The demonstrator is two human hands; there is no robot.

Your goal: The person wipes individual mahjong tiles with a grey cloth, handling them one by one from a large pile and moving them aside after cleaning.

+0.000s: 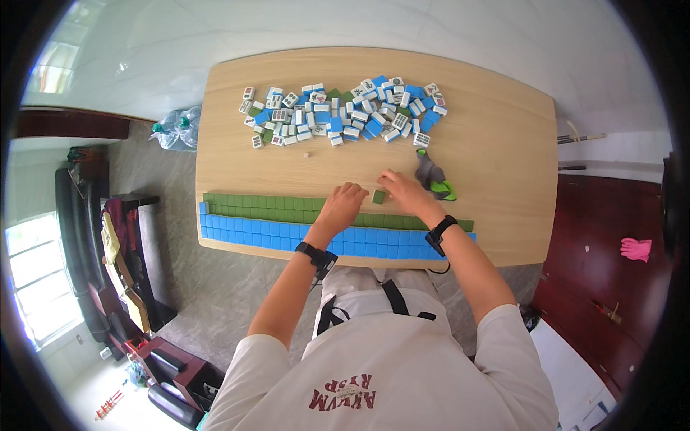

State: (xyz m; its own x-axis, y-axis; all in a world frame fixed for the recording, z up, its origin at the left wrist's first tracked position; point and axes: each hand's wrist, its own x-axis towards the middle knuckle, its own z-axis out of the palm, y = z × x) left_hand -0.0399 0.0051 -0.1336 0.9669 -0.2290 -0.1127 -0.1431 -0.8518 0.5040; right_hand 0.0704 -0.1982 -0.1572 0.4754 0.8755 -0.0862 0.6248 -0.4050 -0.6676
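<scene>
A single green-backed mahjong tile (378, 197) lies on the wooden table (501, 161), between my two hands. My left hand (342, 204) is palm down over the green row, its fingertips just left of that tile; whether anything is under its fingers is hidden. On the other side, my right hand (403, 191) curves around the tile's far right, thumb and fingers apart. Below the hands runs a long row of green-backed mahjong tiles (259, 202), partly covered by my forearms. Against its near side lies a row of blue-backed mahjong tiles (269, 231).
A loose heap of mixed mahjong tiles (339, 116) spreads across the table's far part. One small die (306, 154) sits below it. A grey and green cloth item (431, 175) lies right of my right hand. Large clear plastic bottles (180, 128) stand on the floor at left.
</scene>
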